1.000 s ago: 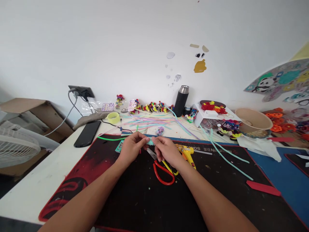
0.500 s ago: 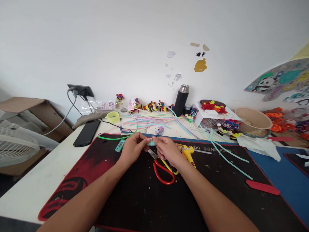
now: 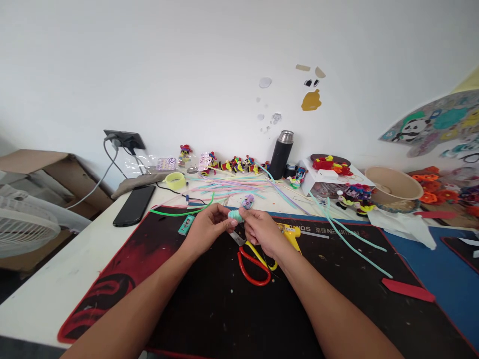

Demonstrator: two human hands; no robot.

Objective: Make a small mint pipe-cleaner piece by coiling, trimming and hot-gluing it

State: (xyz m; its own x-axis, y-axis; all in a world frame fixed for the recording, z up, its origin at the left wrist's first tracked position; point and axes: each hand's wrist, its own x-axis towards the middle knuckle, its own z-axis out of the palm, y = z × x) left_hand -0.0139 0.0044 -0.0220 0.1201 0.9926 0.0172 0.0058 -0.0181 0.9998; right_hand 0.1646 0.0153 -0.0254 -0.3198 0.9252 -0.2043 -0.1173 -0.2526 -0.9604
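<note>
A small mint-green coil of pipe cleaner (image 3: 235, 216) is held between both hands above the black desk mat (image 3: 224, 319). My left hand (image 3: 209, 225) pinches its left end, and my right hand (image 3: 261, 229) grips its right end with thumb and finger. Just below lie scissors (image 3: 254, 267) with one red and one yellow handle, their blades partly under the hands. A yellow glue gun (image 3: 294, 237) rests beyond my right wrist, partly covered by it. Behind the hands sits a small purple fuzzy piece (image 3: 247, 201).
Loose pastel pipe cleaners (image 3: 232, 187) lie across the back of the desk. A black thermos (image 3: 281, 155) stands by the wall, near several small fuzzy figures (image 3: 237, 163). At left are a phone (image 3: 133, 206) and a fan (image 3: 26, 224); a beige bowl (image 3: 392, 183) stands at right.
The hands have moved slightly apart and turned the mint-green coil, so more of its wound side shows between the fingers. Scissors and glue gun stay in place.
</note>
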